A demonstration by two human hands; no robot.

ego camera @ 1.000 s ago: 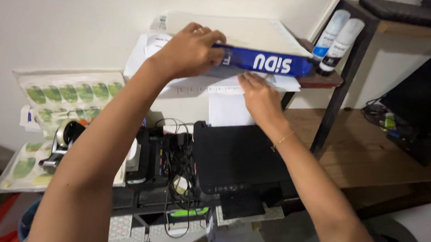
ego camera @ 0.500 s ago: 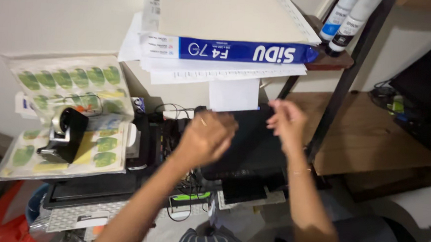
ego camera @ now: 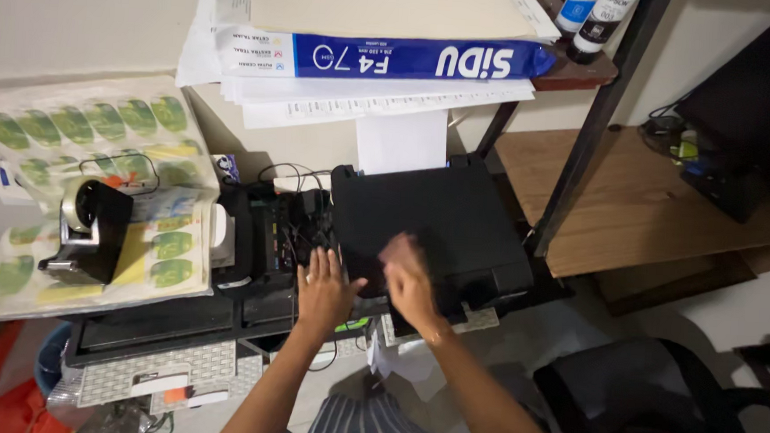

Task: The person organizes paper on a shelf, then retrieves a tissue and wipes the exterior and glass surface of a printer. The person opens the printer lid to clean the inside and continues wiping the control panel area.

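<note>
Two bare hands hover over the front of a black printer [ego camera: 433, 223] — the left hand [ego camera: 324, 288] spread flat with fingers apart just beside the printer's front left corner, over a tangle of black cables [ego camera: 301, 230], the right hand [ego camera: 408, 279] blurred above the printer's front edge, so how far it is open cannot be told. Neither hand grips anything that shows. The printer sits on a low black shelf [ego camera: 160, 328], with a white sheet of paper [ego camera: 402, 143] standing upright in its rear feed. To the left, a tape dispenser [ego camera: 86, 232] rests on sheets of green oval stickers [ego camera: 100, 127] leaning against the wall. Farther back, above the printer, a blue-and-white ream of paper [ego camera: 384, 58] lies on loose white sheets at the edge of an upper shelf [ego camera: 581, 73] — two ink bottles [ego camera: 593, 12] stand at its right end.
</note>
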